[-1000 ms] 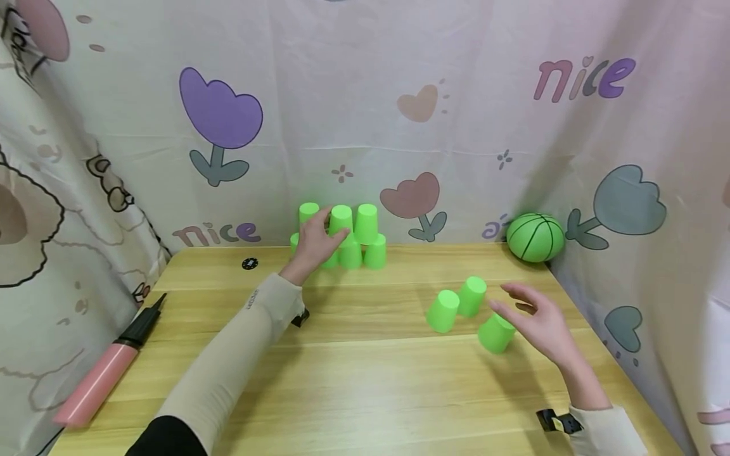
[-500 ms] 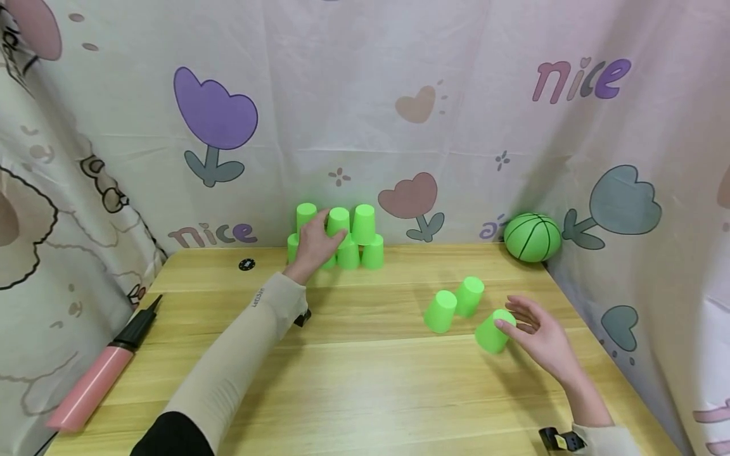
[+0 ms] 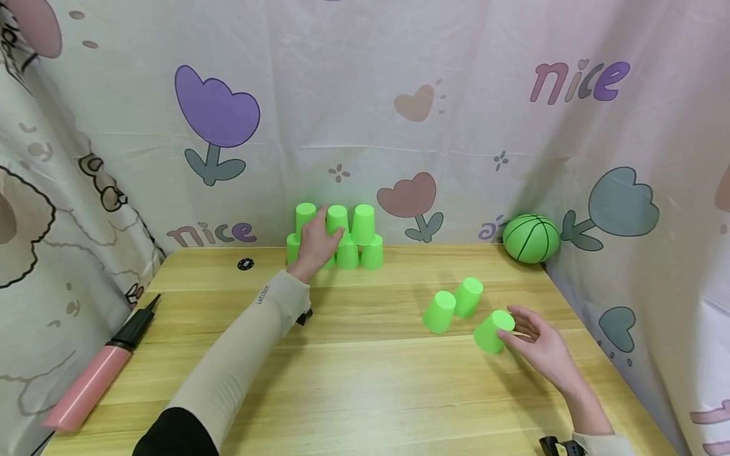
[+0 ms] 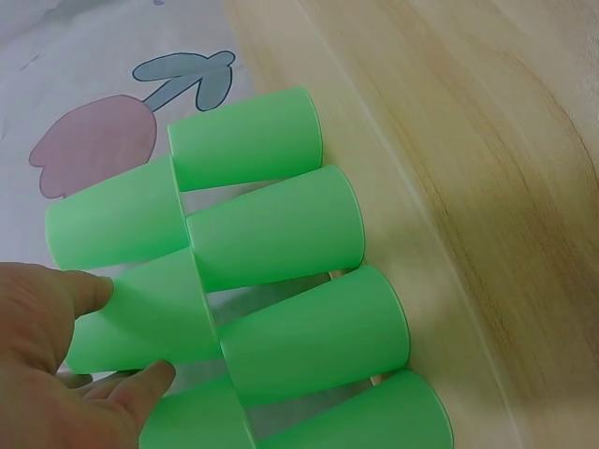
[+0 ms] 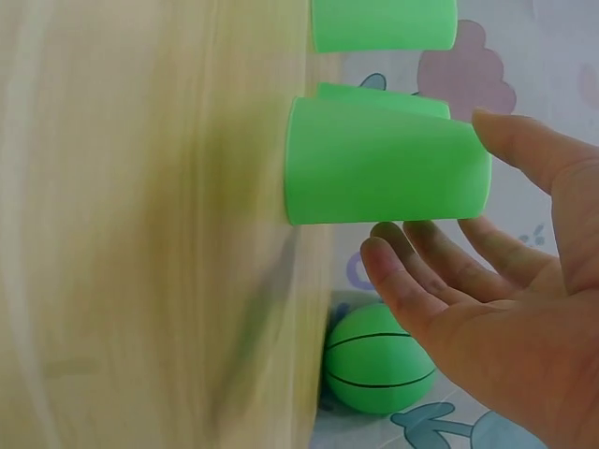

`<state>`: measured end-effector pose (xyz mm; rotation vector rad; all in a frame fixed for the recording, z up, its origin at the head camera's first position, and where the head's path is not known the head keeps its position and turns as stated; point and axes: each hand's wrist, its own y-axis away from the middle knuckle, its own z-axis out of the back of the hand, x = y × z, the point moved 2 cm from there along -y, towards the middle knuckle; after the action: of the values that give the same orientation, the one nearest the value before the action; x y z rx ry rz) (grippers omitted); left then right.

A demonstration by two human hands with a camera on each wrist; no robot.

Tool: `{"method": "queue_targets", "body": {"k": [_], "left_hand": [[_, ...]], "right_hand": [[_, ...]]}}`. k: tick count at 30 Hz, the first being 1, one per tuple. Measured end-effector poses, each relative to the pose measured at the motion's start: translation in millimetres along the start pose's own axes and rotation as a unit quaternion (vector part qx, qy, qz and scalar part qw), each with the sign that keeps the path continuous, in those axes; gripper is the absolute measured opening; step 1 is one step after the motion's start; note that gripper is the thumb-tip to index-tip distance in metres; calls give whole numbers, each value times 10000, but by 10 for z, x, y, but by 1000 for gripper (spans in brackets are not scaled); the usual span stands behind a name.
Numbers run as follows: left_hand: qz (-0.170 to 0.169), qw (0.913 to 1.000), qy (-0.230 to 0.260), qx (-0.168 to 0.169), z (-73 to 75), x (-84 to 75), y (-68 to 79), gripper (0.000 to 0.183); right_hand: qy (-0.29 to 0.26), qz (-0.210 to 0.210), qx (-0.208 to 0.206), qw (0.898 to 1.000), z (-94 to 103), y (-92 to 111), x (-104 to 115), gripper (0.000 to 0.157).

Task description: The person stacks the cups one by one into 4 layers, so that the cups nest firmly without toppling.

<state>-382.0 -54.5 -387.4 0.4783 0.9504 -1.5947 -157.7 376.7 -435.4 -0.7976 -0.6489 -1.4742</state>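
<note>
Bright green plastic cups stand upside down in a two-row stack (image 3: 347, 254) against the back curtain. My left hand (image 3: 315, 246) holds the middle cup (image 4: 145, 313) of the upper row, thumb on one side and fingers on the other; part of the stack is hidden behind this hand. On the right side of the table, my right hand (image 3: 540, 356) has its thumb and fingers around an upturned green cup (image 5: 388, 164), the thumb tip at its narrow end. Two more upturned cups, a nearer one (image 3: 440, 311) and a farther one (image 3: 469, 297), stand just beyond it.
A green ball with black lines (image 3: 531, 239) sits at the back right corner. At the left edge lies a pink hand pump (image 3: 94, 386) with a black nozzle. A black disc (image 3: 246, 264) is near the back edge of the wooden table (image 3: 365, 392).
My right hand has come down and closed in around the nearest loose cup. The left hand stays at the stack, and its cup has shifted very slightly.
</note>
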Motion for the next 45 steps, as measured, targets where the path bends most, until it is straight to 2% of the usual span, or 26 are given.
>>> {"method": "queue_targets", "body": {"k": [9,17,25,35,45], "left_hand": [[-123,9998,-120,-143,-37,-10,-19,70],[-304,9991,-210,-193,-34,-34,-24,70],[-431,9983,-330,-222,-7,-46,4,73],[-544,9981,-202,-184,43,-94,73,75],[-905,9954,-193,-251,145,-124,148,75]], "right_hand": [[-44,94,97,9999,-31,15,-86,68],[176,78,91,9998,-63,23,-115,66],[222,-14,180,9996,-92,12,-148,67],[294,13,204,9994,-121,-22,-163,61],[436,-135,61,9989,-86,-35,-109,67]]}}
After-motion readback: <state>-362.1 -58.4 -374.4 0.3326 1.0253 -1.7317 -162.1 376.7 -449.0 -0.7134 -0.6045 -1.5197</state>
